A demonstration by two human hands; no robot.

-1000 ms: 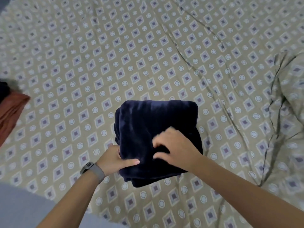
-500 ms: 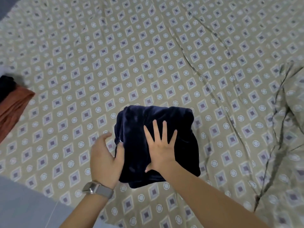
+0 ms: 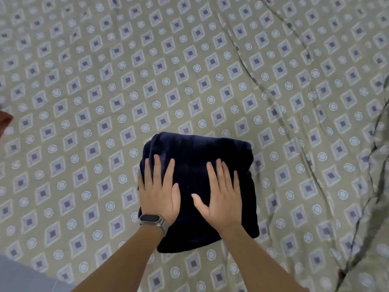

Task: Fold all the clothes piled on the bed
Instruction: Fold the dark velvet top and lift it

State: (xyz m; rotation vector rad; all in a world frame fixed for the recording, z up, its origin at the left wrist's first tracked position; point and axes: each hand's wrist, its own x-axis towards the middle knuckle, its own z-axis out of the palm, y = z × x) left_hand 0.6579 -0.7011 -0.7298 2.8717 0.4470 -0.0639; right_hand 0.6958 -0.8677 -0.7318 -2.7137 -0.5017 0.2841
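A folded dark navy garment lies as a thick square bundle on the patterned bed sheet, in the lower middle of the head view. My left hand, with a watch on its wrist, rests flat on the bundle's left side, fingers spread. My right hand lies flat on the middle of the bundle, fingers spread too. Neither hand grips the cloth; both palms press down on top of it.
A rust-orange cloth peeks in at the left edge. The sheet bunches into a raised, creased fold along the right side. A grey floor strip shows at the bottom left, past the bed's edge.
My left hand moved from the bundle's left edge onto its top, and both hands now lie flat on it. The view has shifted right, so the orange cloth is nearly out of frame.
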